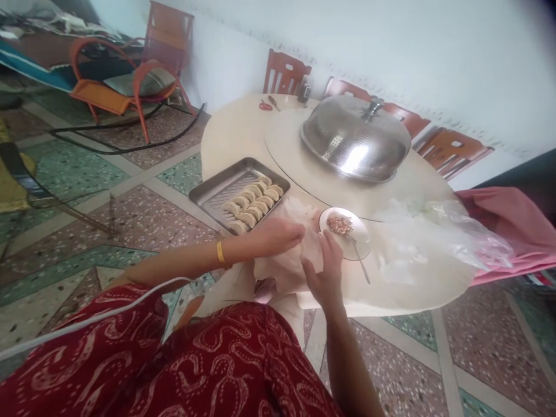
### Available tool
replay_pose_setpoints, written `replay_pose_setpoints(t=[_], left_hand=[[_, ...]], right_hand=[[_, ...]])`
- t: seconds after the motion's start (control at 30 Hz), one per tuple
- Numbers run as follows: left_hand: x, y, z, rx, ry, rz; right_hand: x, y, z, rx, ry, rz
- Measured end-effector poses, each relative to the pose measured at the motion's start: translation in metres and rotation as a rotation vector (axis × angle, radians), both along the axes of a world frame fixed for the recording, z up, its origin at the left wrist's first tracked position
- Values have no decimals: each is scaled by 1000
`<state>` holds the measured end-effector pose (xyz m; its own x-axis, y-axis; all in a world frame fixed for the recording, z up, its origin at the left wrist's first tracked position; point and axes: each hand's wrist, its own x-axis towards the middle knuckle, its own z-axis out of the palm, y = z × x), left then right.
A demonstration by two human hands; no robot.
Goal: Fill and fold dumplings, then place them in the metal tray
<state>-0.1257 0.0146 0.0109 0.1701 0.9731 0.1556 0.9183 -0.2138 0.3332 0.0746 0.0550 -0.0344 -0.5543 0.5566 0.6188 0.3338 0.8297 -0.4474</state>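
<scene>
A thin, pale plastic bag (289, 260) lies crumpled at the near edge of the round table, between my hands. My left hand (284, 233) is closed over the bag, its fingertips pinched together; whatever they grip is too blurred to make out. Close by on the right, my right hand (326, 269) touches the bag with thumb and fingers apart. Its fingertips reach the rim of a white plate (364, 238), which holds minced filling (339, 225) and a metal spoon (359, 260). Left of the bag, a metal tray (212, 197) carries rows of folded dumplings (249, 219).
A large domed steel lid (354, 139) sits on the turntable of the round table (234, 127). Clear plastic bags (447, 237) spread at the right, near pink cloth (516, 226). Red scissors (265, 105) lie at the back. Wooden chairs (286, 72) line the wall.
</scene>
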Motion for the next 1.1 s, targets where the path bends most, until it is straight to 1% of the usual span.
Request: replay_pose_setpoints(t=[0.1, 0.17, 0.23, 0.4, 0.47, 0.5, 0.57, 0.6, 0.63, 0.7, 0.73, 0.77, 0.83, 0.9, 0.93, 1.0, 1.07, 1.1], left_hand=[[10, -27, -1, 21, -194, -59], [12, -39, -2, 2, -254, -68], [13, -48, -1, -47, -309, -63], [11, -57, -2, -154, -472, -14], [9, -57, -6, -200, -559, -14], [8, -56, -10, -233, -634, -28], [5, -52, -21, -316, -870, -72], [5, -50, -29, -359, -1047, -90], [7, -47, -38, -401, -1264, -98], [14, -44, -58, -491, -1799, -75], [19, -43, -67, -545, -2025, -63], [25, -43, -75, -594, -2191, -57], [36, -44, -85, -671, -2368, -59], [44, -46, -85, -688, -2476, -21], [45, -47, -81, -691, -2541, 24], [46, -49, -68, -689, -2641, 143], [45, -51, -53, -669, -2660, 267], [44, -52, -46, -657, -2653, 324]], right_hand=[[0, 1, 13, -77, -99, 106], [2, -4, 18, -129, -129, 152], [5, -11, 21, -155, -145, 167], [8, -24, 23, -140, -186, 127], [7, -27, 23, -164, -196, 130], [7, -28, 25, -193, -198, 140], [5, -29, 29, -281, -198, 169], [4, -29, 32, -329, -194, 184], [1, -29, 36, -371, -191, 196], [-6, -26, 42, -431, -189, 201], [-10, -23, 44, -454, -197, 191], [-14, -18, 46, -478, -208, 171], [-22, -7, 44, -540, -230, 109], [-27, 3, 39, -597, -227, 35], [-28, 7, 36, -617, -221, 6], [-26, 11, 31, -624, -206, -24], [-16, 12, 28, -547, -180, -54], [-7, 13, 28, -469, -157, -94]])
